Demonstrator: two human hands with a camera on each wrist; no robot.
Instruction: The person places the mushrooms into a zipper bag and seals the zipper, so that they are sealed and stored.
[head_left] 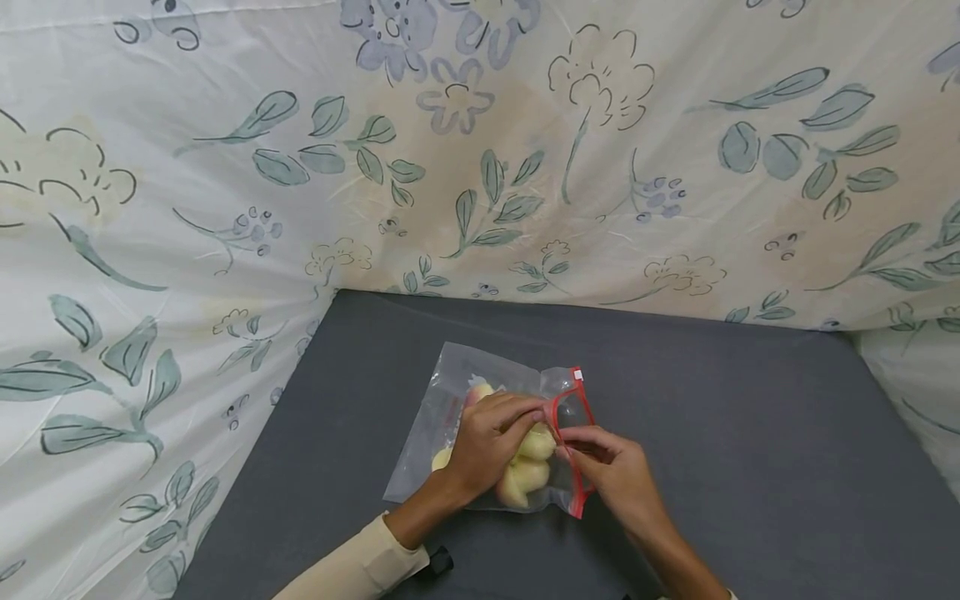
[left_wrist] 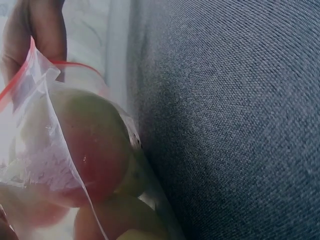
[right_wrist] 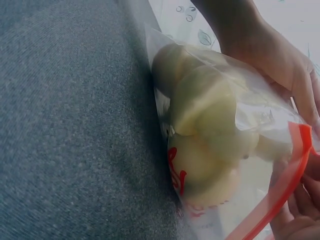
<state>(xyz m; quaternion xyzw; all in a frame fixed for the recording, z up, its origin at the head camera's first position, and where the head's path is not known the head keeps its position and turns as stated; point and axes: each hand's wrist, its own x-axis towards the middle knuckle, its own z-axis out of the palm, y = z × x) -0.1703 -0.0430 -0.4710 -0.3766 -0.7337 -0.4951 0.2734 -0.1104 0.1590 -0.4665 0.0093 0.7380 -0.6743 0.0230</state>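
A clear zip bag (head_left: 420, 433) with a red zip edge lies on the dark table, its mouth toward the right. Inside are several yellow-green fruits with a red blush, apple-like in look (head_left: 525, 475) (left_wrist: 95, 145) (right_wrist: 205, 105). My left hand (head_left: 487, 437) reaches over the bag and pinches the plastic near the red edge between thumb and fingers. At the parted mouth, my right hand (head_left: 611, 467) pinches the near red edge, its fingertips partly hidden by the plastic. A white slider (head_left: 577, 375) sits at the far end of the zip. Red print shows on the bag in the right wrist view.
Dark grey cloth covers the table (head_left: 735, 450). Floral fabric (head_left: 487, 167) hangs along the back and both sides. A small black piece (head_left: 438, 562) sits at my left wrist beside the cream sleeve (head_left: 367, 558).
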